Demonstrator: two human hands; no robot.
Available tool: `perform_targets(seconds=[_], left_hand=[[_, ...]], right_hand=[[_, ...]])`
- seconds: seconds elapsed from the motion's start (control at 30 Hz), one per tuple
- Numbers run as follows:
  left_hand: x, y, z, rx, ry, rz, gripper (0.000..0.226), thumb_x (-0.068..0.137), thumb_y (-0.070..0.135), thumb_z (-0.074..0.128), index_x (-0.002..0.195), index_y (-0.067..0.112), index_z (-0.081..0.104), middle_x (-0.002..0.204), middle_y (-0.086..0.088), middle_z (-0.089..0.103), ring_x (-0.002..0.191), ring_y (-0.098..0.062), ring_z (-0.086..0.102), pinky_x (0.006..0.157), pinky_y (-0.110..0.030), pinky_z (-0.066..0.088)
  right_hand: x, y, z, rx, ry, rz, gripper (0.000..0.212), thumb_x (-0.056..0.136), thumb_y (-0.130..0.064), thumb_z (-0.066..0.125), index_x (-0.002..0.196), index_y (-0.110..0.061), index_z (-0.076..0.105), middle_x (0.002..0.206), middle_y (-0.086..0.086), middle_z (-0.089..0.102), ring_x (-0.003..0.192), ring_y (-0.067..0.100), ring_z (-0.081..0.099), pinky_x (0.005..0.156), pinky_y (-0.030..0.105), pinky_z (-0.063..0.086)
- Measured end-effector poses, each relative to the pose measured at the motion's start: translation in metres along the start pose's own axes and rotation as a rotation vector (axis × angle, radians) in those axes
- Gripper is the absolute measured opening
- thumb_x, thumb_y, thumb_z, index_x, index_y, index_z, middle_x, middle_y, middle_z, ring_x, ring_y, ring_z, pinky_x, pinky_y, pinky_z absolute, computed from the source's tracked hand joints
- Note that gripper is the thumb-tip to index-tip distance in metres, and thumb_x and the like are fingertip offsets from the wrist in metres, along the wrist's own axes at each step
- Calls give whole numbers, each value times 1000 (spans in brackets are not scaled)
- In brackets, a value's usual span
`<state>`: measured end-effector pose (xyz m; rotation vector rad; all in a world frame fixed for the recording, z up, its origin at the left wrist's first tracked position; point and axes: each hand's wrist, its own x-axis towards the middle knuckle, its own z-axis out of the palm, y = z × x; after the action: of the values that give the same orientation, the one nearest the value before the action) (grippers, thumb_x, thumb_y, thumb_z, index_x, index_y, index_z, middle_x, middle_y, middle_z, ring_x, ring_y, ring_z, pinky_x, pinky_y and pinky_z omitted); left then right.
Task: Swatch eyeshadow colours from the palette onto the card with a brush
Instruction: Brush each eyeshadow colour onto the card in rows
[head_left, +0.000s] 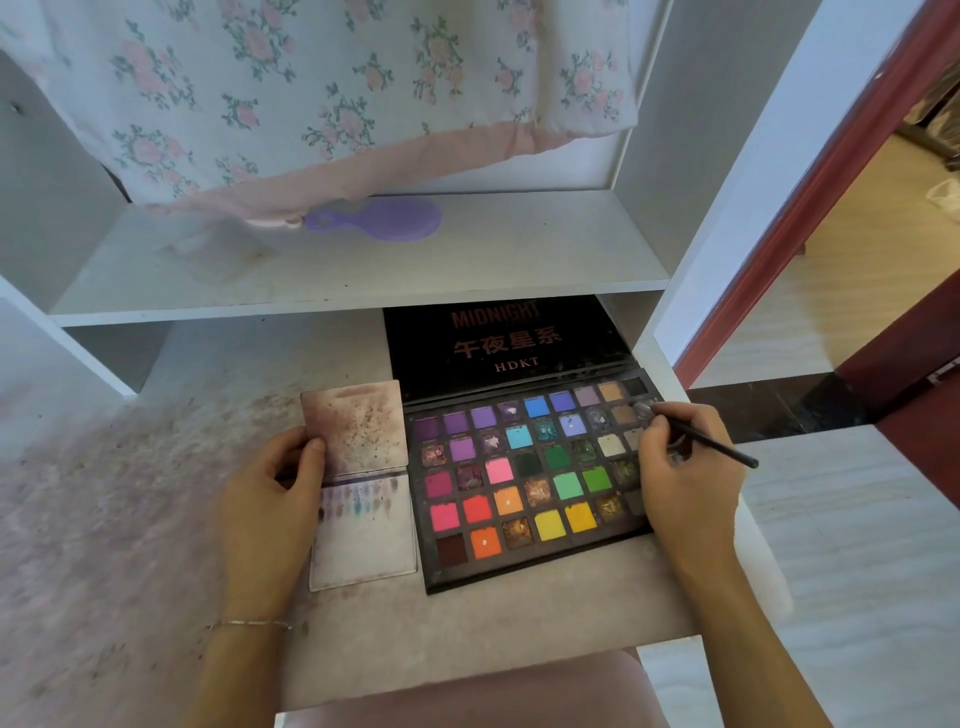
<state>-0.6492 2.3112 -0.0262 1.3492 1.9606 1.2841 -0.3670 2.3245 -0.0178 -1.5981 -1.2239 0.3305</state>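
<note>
An open black eyeshadow palette (431, 571) with several rows of coloured pans lies on the desk, its lid (498, 338) propped up behind. My right hand (685, 478) holds a thin black brush (722, 447), its tip resting in a grey pan at the palette's upper right corner. Left of the palette lies a folded white card (363, 540) with a row of purple and teal swatches across its lower half and a stained upper flap. My left hand (275, 499) grips the card's left edge with the thumb on the flap.
A white shelf (363, 270) overhangs the palette lid and carries a purple hand mirror (384, 218). Floral cloth (311, 88) hangs above it. The desk (467, 623) is dusted with powder. A pink stool (467, 696) sits below, a doorway at right.
</note>
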Motion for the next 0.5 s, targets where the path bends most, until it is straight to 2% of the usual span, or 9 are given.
perform_targets(seconds=[0.13,0.27,0.37,0.5], left_hand=[[0,-1,0,-7,-2,-4,22,90,16,53,108,14,64,88,7,62,76,6,52,64,-13,36],[0,0,1,3,-4,-11,22,90,16,53,109,14,64,89,7,61,75,9,51,63,-8,34],[0,-1,1,13,-10,-12,23,90,17,52,110,14,64,88,11,59,74,10,51,62,-6,35],[2,-3,2,14,-10,-17,24,91,19,52,113,16,62,94,9,60,78,9,50,66,-11,38]], right_hand=[[-9,-9,3,78,-95,-20,24,86,1,53,87,-23,53,84,1,58,78,7,56,62,12,47],[-21,-27,13,174,-242,-58,39,86,3,52,85,-36,49,86,-10,56,83,6,58,65,13,50],[-32,-40,25,240,-344,-80,37,85,5,53,84,-32,53,79,-11,56,74,-1,56,60,9,46],[-48,-54,44,353,-478,-74,28,86,-3,53,83,-30,56,71,-11,56,63,0,54,54,9,41]])
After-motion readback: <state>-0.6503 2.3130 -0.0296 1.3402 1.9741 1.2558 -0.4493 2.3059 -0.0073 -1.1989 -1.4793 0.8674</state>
